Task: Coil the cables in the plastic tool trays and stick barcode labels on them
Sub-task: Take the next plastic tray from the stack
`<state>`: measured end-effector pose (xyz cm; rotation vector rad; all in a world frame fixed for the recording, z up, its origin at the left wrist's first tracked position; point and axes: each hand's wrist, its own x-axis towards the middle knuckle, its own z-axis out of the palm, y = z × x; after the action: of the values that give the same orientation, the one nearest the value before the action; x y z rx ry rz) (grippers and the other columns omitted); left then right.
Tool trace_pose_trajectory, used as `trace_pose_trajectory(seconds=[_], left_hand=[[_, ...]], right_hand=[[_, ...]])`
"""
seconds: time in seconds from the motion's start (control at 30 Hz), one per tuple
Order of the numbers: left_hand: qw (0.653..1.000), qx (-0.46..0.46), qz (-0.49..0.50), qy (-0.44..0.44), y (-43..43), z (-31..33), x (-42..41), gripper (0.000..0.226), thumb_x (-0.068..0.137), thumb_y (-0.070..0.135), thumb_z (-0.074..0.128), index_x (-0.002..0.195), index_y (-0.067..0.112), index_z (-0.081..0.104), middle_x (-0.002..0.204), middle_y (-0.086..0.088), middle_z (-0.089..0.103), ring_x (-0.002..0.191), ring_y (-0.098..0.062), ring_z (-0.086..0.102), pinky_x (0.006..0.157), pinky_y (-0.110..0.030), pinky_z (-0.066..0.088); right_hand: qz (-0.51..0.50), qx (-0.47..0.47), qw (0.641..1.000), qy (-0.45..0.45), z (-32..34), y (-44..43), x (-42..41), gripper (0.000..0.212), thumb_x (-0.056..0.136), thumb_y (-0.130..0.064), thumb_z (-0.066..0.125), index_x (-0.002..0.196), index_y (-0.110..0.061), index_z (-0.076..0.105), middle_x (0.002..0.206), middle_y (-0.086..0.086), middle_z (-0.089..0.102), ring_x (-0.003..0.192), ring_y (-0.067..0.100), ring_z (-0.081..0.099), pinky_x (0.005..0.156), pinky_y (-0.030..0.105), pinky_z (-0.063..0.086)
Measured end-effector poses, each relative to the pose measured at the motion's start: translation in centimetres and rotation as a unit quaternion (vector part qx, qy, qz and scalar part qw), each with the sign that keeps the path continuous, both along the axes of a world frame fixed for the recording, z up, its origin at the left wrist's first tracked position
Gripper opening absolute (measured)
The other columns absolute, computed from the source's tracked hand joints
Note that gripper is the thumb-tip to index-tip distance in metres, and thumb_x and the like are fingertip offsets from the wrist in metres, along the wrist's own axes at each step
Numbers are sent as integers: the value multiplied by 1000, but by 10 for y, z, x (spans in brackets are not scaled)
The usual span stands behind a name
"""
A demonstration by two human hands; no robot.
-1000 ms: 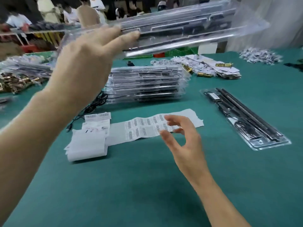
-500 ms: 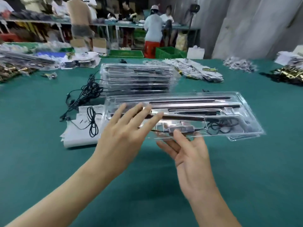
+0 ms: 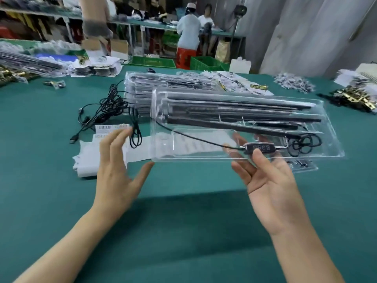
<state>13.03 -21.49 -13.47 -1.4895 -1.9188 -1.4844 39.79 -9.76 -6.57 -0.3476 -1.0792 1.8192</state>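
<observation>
A clear plastic tool tray (image 3: 204, 158) with long black rods hangs tilted above the green table. My right hand (image 3: 271, 180) pinches its near edge, thumb on top beside the black cable controller (image 3: 260, 148), fingers underneath. The tray's black cable (image 3: 193, 137) runs from the left to the controller and ends in a loose coil (image 3: 304, 144) at the right. My left hand (image 3: 118, 168) is spread open at the tray's near left corner, thumb close to the corner. Barcode label sheets (image 3: 110, 127) lie on the table behind that hand.
A stack of filled trays (image 3: 142, 86) stands behind, with a tangle of loose black cables (image 3: 108, 107) to its left. Another tray (image 3: 304, 166) lies under the held one. Brass hardware (image 3: 355, 97) and white scraps (image 3: 293, 82) sit at the right. People work at far tables.
The tray came down from overhead to in front of me and shifted right. My left hand slid off its top to the left corner; my right hand took hold of the near edge.
</observation>
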Motion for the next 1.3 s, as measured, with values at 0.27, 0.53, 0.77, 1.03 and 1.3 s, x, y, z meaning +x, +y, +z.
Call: trace_pose_trajectory(seconds=[0.27, 0.53, 0.77, 1.03, 1.3], left_hand=[[986, 60, 21, -153, -3, 0, -8, 51, 97, 43, 61, 143, 39, 39, 112, 5, 60, 106, -12, 57, 97, -13, 40], [987, 78, -95, -102, -27, 24, 19, 16, 99, 23, 55, 105, 36, 63, 59, -17, 47, 49, -17, 38, 45, -22, 28], [979, -85, -182, -20, -30, 16, 33, 16, 98, 32, 56, 96, 24, 70, 55, 3, 45, 46, -11, 36, 47, -15, 28], [943, -212, -250, -52, -32, 16, 16, 19, 97, 43, 54, 95, 32, 70, 58, 8, 53, 49, -5, 36, 49, -15, 29], [937, -262, -228, 27, -35, 26, 15, 25, 93, 49, 58, 75, 32, 60, 83, 14, 61, 83, -12, 60, 75, -31, 48]], right_hand=[[72, 39, 997, 13, 12, -1, 5, 41, 100, -18, 53, 136, 1, 49, 142, 12, 63, 115, 22, 71, 78, 21, 60], [-30, -28, 999, -34, -15, 26, 15, 47, 99, -12, 53, 143, 2, 44, 135, 14, 67, 110, 25, 73, 81, 26, 60], [-70, -179, 981, -30, -53, 31, 19, 27, 98, -8, 54, 124, -1, 50, 123, 18, 71, 99, 25, 76, 81, 26, 61], [-72, -197, 977, -49, -54, 40, 21, 14, 107, -8, 42, 117, -3, 52, 125, 18, 72, 98, 24, 76, 79, 24, 61], [-35, -166, 981, -90, -59, 36, 16, 14, 108, -10, 41, 114, -3, 52, 129, 19, 70, 104, 31, 75, 80, 32, 63]])
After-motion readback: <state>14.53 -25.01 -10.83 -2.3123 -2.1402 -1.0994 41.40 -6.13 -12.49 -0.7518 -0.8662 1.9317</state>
